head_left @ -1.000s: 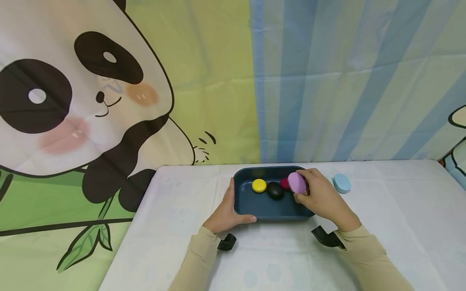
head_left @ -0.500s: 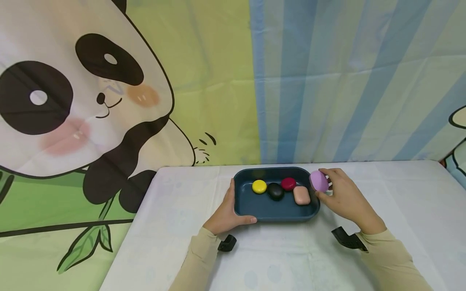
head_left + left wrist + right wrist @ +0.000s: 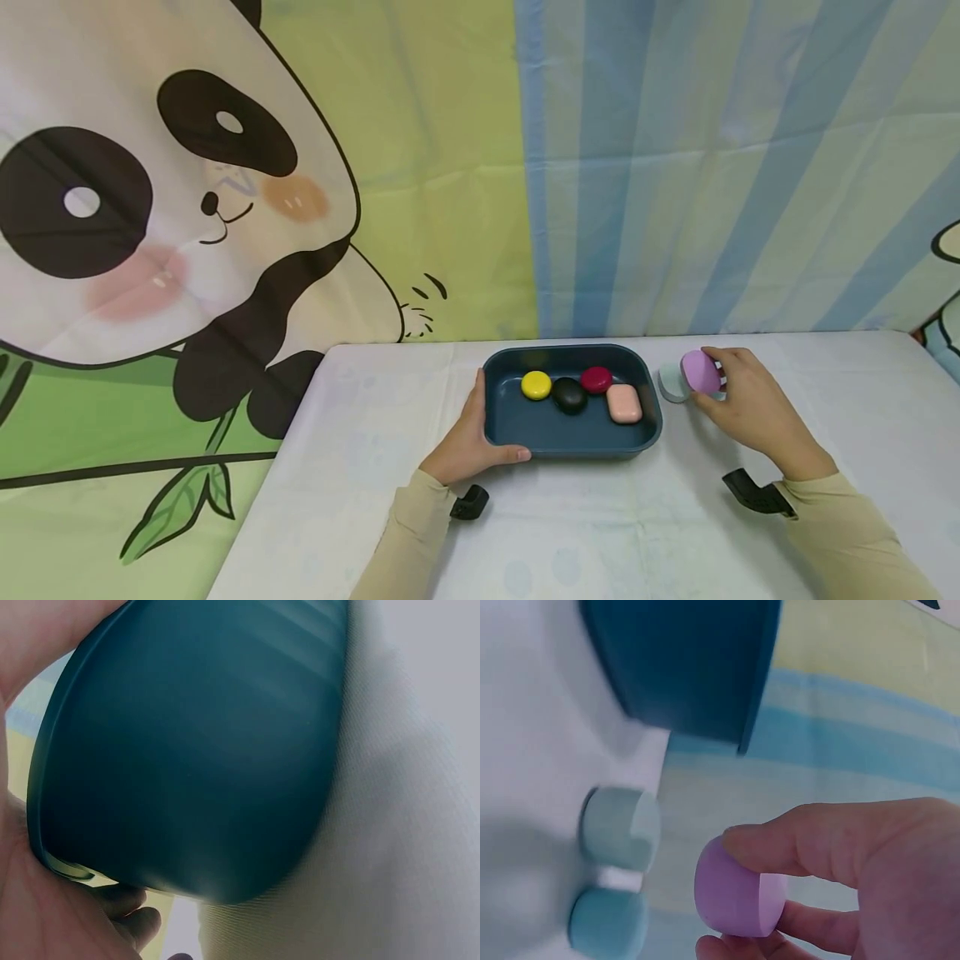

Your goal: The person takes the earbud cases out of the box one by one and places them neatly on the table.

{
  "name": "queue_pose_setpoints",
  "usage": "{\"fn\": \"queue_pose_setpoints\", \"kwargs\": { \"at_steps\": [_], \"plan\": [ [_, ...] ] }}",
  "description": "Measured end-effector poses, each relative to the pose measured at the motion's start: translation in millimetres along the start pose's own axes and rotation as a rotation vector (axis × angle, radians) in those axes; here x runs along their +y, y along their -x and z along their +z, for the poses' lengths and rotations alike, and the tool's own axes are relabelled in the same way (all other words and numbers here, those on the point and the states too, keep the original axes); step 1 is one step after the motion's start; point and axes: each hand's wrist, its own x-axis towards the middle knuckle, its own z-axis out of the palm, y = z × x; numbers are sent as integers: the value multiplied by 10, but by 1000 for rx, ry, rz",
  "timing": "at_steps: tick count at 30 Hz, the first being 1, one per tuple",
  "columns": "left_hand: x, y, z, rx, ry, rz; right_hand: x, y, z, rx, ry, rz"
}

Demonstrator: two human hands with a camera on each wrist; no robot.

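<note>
My right hand (image 3: 753, 412) pinches a short purple cylinder (image 3: 699, 372) between thumb and fingers. In the right wrist view the purple cylinder (image 3: 735, 892) shows a rounded edge and a paler band. Beside it on the table are a pale mint cylinder (image 3: 619, 829) and a light blue cylinder (image 3: 609, 922); in the head view the hand mostly hides the blue one. My left hand (image 3: 476, 437) grips the left front corner of a dark blue tray (image 3: 573, 443), thumb along the front. Inside lie smooth pieces: yellow (image 3: 536, 385), black (image 3: 569, 396), red (image 3: 596, 380) and pink (image 3: 624, 404).
A white cloth covers the table (image 3: 600, 533). Behind its far edge hangs a printed curtain (image 3: 442, 167) with a panda. The tray's wall (image 3: 682, 667) stands left of the mint cylinder in the head view. Black wrist mounts (image 3: 757, 496) jut from both sleeves.
My right hand has carried the purple cylinder rightward, out from over the tray to beside the mint cylinder. The pink piece has come into sight. My left hand and the tray have stayed put.
</note>
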Motion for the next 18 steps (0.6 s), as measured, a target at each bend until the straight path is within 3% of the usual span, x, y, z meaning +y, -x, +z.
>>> {"fn": "queue_pose_setpoints", "kwargs": {
  "at_steps": [18],
  "plan": [
    [-1, -6, 1, -4, -2, -13, 546, -14, -54, -56, 41, 186]
  ]
}}
